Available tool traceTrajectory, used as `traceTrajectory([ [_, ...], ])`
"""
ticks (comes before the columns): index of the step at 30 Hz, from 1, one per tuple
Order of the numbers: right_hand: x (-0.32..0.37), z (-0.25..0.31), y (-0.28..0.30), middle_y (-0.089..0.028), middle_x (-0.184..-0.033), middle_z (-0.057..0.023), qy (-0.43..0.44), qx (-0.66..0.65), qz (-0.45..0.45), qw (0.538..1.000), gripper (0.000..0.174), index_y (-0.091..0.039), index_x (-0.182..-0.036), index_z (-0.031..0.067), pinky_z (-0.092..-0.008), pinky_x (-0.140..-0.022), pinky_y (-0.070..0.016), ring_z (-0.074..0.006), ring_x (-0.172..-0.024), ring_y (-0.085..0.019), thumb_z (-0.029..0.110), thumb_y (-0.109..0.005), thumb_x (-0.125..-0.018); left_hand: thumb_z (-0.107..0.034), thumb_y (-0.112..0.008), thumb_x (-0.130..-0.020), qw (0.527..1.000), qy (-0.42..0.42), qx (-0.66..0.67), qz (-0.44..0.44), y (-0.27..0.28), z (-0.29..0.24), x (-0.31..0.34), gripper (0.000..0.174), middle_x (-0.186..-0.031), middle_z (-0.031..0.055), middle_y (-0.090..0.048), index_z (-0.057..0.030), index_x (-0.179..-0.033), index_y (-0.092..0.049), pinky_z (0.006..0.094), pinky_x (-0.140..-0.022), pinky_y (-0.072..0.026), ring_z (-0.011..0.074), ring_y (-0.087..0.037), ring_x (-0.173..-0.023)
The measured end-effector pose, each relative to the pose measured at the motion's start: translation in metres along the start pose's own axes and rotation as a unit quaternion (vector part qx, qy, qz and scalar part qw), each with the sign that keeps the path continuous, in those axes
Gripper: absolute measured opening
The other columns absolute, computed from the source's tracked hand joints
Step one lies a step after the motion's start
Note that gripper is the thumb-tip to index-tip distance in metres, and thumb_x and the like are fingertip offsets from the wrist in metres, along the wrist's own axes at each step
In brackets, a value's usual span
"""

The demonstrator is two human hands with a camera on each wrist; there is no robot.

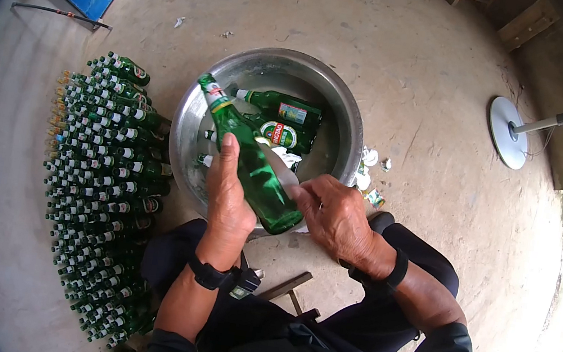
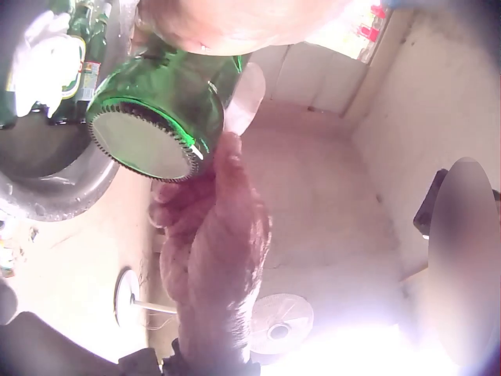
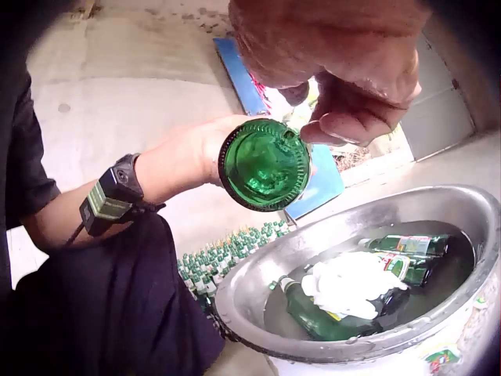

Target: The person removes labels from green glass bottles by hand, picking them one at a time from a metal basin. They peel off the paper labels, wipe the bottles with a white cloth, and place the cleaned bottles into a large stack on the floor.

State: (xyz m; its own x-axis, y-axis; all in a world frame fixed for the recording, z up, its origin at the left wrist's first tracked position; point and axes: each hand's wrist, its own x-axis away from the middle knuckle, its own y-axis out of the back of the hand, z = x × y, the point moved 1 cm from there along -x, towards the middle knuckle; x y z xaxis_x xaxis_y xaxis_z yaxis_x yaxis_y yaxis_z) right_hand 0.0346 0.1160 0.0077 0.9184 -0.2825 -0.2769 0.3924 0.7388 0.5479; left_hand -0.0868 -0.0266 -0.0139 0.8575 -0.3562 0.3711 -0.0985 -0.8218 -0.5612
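Note:
My left hand (image 1: 231,194) grips a green glass beer bottle (image 1: 250,153) slantwise over the metal basin (image 1: 344,87), its neck pointing up and left. A pale, wet label (image 1: 277,164) stands partly away from the bottle's side. Its loose end is pinched between the thumb and fingers of my right hand (image 1: 341,218), close to the bottle's base. In the left wrist view the label (image 2: 245,98) stands out beside the ridged base (image 2: 145,141). The right wrist view looks straight at the bottle's round bottom (image 3: 264,164). The neck still carries a red and white label (image 1: 213,90).
Water in the basin holds several labelled green bottles (image 1: 291,110) and a wad of white paper (image 1: 288,156). Many green bottles (image 1: 105,164) stand packed on the floor at left. Scraps of labels (image 1: 369,157) lie right of the basin. A fan base (image 1: 508,133) stands farther right.

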Motion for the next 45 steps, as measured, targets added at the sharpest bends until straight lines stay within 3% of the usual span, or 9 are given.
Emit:
traceTrajectory([
  [8,-0.008,-0.056,-0.026,-0.07,-0.086,-0.0226,-0.106,0.054,0.099,0.988,0.027,-0.067,-0.087,-0.0004,-0.0516,-0.071,-0.0546,-0.0427,-0.079,-0.069,0.026,-0.069,-0.094,-0.038,-0.073,-0.096,0.992,-0.064,0.086,-0.062,0.025,-0.039,-0.007,0.042,-0.115,0.0046,-0.07,-0.0097,-0.126,-0.064,0.0403,-0.093,-0.0548,0.021,-0.066,-0.102],
  [15,-0.023,-0.079,-0.09,-0.052,-0.139,-0.0246,0.026,0.202,0.207,0.957,0.059,-0.053,-0.139,0.0061,-0.0504,-0.088,-0.0563,-0.042,-0.114,-0.063,0.019,-0.074,-0.085,-0.026,-0.073,-0.094,0.991,-0.037,0.101,-0.074,0.056,-0.046,-0.001,0.029,-0.109,0.0057,-0.072,-0.0079,-0.116,-0.067,0.0408,-0.091,-0.0559,0.0213,-0.069,-0.1],
  [18,-0.031,-0.095,-0.124,-0.05,-0.143,-0.0241,0.149,0.257,0.181,0.938,0.062,-0.052,-0.14,0.0074,-0.0506,-0.087,-0.057,-0.0406,-0.119,-0.06,0.018,-0.074,-0.083,-0.025,-0.073,-0.094,0.989,-0.014,0.13,-0.072,0.059,-0.049,0.004,0.029,-0.108,0.0066,-0.072,-0.0067,-0.116,-0.068,0.0407,-0.091,-0.0562,0.0218,-0.069,-0.098],
  [22,-0.04,-0.112,-0.148,-0.051,-0.137,-0.0271,0.08,0.246,0.211,0.943,0.042,-0.056,-0.123,0.0026,-0.0476,-0.084,-0.0584,-0.0401,-0.122,-0.058,0.014,-0.069,-0.084,-0.022,-0.073,-0.094,0.987,-0.012,0.138,-0.084,0.066,-0.054,0.009,0.028,-0.107,0.0076,-0.072,-0.0056,-0.115,-0.068,0.0402,-0.09,-0.0565,0.0227,-0.069,-0.097],
  [27,-0.062,-0.129,-0.117,-0.068,-0.091,-0.0249,-0.043,0.212,0.118,0.969,0.046,-0.057,-0.101,-0.0038,-0.0504,-0.071,-0.0587,-0.0434,-0.078,-0.07,0.033,-0.072,-0.078,-0.024,-0.073,-0.093,0.983,0.01,0.163,-0.087,0.07,-0.059,0.016,0.03,-0.109,0.0079,-0.072,-0.0064,-0.117,-0.067,0.041,-0.093,-0.0551,0.0231,-0.069,-0.1],
  [32,-0.072,-0.126,-0.071,-0.068,-0.095,-0.0283,-0.135,0.313,0.173,0.924,0.038,-0.062,-0.099,-0.006,-0.0511,-0.083,-0.0577,-0.0443,-0.092,-0.07,0.027,-0.068,-0.081,-0.027,-0.072,-0.094,0.977,0.084,0.19,-0.055,0.067,-0.062,0.027,0.031,-0.109,0.0072,-0.072,-0.0076,-0.117,-0.066,0.0417,-0.094,-0.0543,0.0228,-0.068,-0.099],
  [40,-0.031,-0.174,-0.117,-0.068,-0.104,-0.0257,-0.149,0.402,0.258,0.866,0.052,-0.051,-0.116,-0.0075,-0.0548,-0.085,-0.0562,-0.0488,-0.092,-0.069,0.028,-0.067,-0.082,-0.015,-0.071,-0.093,0.978,0.077,0.191,-0.039,0.064,-0.054,0.025,0.034,-0.112,0.0052,-0.069,-0.0059,-0.125,-0.061,0.0378,-0.089,-0.0575,0.0184,-0.069,-0.098],
  [41,-0.029,-0.174,-0.119,-0.07,-0.1,-0.0272,-0.138,0.429,0.256,0.855,0.047,-0.054,-0.115,-0.0082,-0.0505,-0.082,-0.0586,-0.0414,-0.094,-0.073,0.024,-0.066,-0.084,-0.021,-0.071,-0.093,0.982,0.067,0.171,-0.039,0.063,-0.05,0.023,0.031,-0.111,0.0046,-0.071,-0.0086,-0.121,-0.065,0.0395,-0.092,-0.0552,0.0199,-0.068,-0.1],
  [45,-0.037,-0.144,-0.099,-0.074,-0.098,-0.0253,-0.18,0.302,0.222,0.909,0.041,-0.067,-0.111,-0.0029,-0.0425,-0.079,-0.0598,-0.0366,-0.09,-0.075,0.024,-0.065,-0.081,-0.02,-0.073,-0.094,0.986,0.03,0.154,-0.057,0.065,-0.032,0.011,0.034,-0.113,0.0033,-0.07,-0.0086,-0.125,-0.062,0.0378,-0.091,-0.0559,0.0182,-0.068,-0.102],
])
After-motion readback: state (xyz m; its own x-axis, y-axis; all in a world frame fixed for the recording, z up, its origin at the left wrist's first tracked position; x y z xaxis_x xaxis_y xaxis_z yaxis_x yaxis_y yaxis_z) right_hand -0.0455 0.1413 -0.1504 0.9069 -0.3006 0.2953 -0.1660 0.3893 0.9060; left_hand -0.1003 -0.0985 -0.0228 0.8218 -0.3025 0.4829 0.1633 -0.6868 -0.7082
